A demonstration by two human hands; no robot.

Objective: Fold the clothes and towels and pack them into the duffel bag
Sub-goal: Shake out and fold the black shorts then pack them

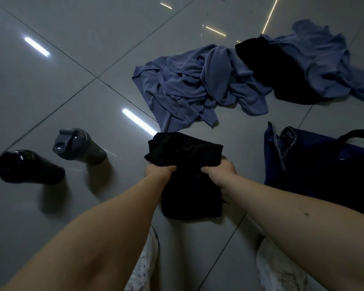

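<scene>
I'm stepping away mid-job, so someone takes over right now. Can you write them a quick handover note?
The left hand and right hand both grip one black garment, its fold unfinished.
The duffel bag sits at right and looks open; its contents are unclear.
Crumpled on the floor: near blue cloth, far blue cloth, a black piece between them.
Done: nothing visibly folded.
Left: fold everything, then pack it.
</scene>
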